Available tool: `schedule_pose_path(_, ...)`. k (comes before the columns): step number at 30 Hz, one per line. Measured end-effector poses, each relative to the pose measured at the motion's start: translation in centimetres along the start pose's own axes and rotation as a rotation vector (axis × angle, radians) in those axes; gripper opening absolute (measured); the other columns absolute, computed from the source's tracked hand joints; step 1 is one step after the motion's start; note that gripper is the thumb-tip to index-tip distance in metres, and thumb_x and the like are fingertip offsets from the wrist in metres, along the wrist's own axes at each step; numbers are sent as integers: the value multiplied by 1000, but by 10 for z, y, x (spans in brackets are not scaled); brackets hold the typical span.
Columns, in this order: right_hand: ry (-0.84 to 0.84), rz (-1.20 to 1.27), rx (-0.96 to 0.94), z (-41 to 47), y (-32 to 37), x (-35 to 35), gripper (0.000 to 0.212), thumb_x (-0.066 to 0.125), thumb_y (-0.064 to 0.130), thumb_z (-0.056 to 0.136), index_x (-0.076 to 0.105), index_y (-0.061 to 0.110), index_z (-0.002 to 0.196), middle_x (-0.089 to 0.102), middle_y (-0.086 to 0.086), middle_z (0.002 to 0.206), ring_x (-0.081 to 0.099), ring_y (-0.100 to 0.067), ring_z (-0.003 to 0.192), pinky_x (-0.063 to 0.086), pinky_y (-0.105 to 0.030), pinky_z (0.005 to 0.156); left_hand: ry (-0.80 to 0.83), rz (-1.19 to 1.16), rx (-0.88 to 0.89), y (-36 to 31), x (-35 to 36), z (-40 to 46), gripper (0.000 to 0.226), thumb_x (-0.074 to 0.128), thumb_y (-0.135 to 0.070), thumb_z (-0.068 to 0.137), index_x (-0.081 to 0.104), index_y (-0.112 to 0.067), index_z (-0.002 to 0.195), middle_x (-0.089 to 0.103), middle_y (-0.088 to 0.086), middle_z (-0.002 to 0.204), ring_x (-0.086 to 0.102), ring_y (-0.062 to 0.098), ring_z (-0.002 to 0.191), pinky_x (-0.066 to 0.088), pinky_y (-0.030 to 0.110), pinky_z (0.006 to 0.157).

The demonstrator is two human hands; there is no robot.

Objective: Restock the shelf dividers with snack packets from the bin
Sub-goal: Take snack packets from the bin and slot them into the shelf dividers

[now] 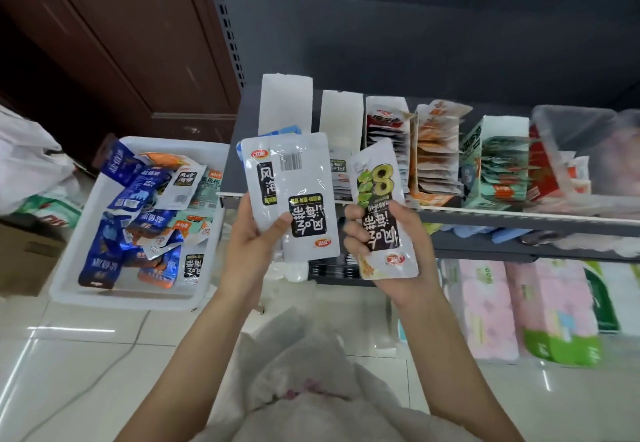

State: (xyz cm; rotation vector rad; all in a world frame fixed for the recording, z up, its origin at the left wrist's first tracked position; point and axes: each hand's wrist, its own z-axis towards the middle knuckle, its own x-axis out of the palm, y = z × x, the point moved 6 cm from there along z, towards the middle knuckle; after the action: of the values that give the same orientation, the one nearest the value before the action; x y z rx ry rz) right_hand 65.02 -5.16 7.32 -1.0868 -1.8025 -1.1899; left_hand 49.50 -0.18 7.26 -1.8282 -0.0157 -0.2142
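The left hand (pixel 254 230) gripped two white seaweed packets (pixel 294 196) fanned one over the other, thumb pressed across the front one, which sat upside down with its barcode uppermost. The right hand (pixel 388 234) clasped a third white packet (pixel 382 209), fingers curled round its left edge and thumb on the right; this one carried a green figure eight and also stood inverted. All three were held up just in front of the near lip of the shelf (pixel 519 220), below the two leftmost white dividers (pixel 313 109).

Those dividers looked far emptier than their neighbours to the right, where the brown and orange packet rows (pixel 412 151) and a green-boxed row (pixel 498 164) stood packed. A few like-printed packets seemed to lie low in the second divider, though the held packets hid most of it.

To the left, well apart from the shelf, the white bin (pixel 138 223) still held a jumble of blue, white and orange packets. Pink and green tissue packs (pixel 519 310) sat on the lower level at right.

The step in hand appeared to be sorting and squaring a handful before loading. The next move would call for turning the packets to one orientation, matching them to the right divider, and sliding them in upright behind the stock already there.
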Motion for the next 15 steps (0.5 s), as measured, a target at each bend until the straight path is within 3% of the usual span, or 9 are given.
schedule_pose_path(3, 24, 74, -2, 0, 6, 4, 48, 66, 21, 75, 57, 3, 118, 59, -21, 120, 63, -26, 93, 54, -39, 81, -30, -21, 6, -4, -3, 9, 42, 55, 1, 90, 52, -26, 123, 68, -5, 114, 66, 13, 103, 57, 26, 79)
schedule_pose_path(5, -61, 47, -31, 3, 12, -2, 43, 51, 23, 83, 62, 2, 118, 59, -23, 125, 63, -31, 107, 51, -46, 93, -35, -31, 11, -7, -4, 17, 41, 54, 1, 91, 52, -25, 123, 69, -7, 112, 66, 11, 101, 55, 20, 73)
schedule_pose_path(9, -417, -189, -68, 10, 24, -31, 50, 52, 30, 84, 53, 11, 131, 65, -12, 121, 59, -29, 115, 51, -46, 91, -22, -43, 10, -7, -6, 37, 41, 55, 0, 92, 51, -20, 128, 68, -4, 115, 65, 13, 105, 56, 23, 78)
schedule_pose_path(12, -662, -470, -156, 8, 37, -49, 36, 55, 30, 92, 56, 19, 126, 65, -5, 121, 64, -19, 106, 51, -41, 87, -25, -55, 10, -5, -10, 51, 43, 55, -1, 91, 48, -15, 132, 67, -2, 118, 65, 13, 106, 56, 22, 77)
schedule_pose_path(13, -709, -599, -181, 8, 44, -51, 29, 57, 28, 92, 58, 22, 120, 66, -2, 117, 66, -16, 100, 52, -40, 86, -29, -58, 14, -5, -12, 55, 44, 55, -1, 91, 48, -14, 132, 67, -1, 119, 65, 13, 106, 56, 23, 77)
schedule_pose_path(15, -647, -806, -171, 17, 57, -41, 26, 62, 16, 89, 58, 24, 113, 70, -1, 107, 67, -18, 96, 50, -47, 91, -37, -69, 18, -4, -16, 64, 45, 56, -2, 91, 48, -15, 133, 66, 0, 121, 64, 13, 106, 56, 24, 81)
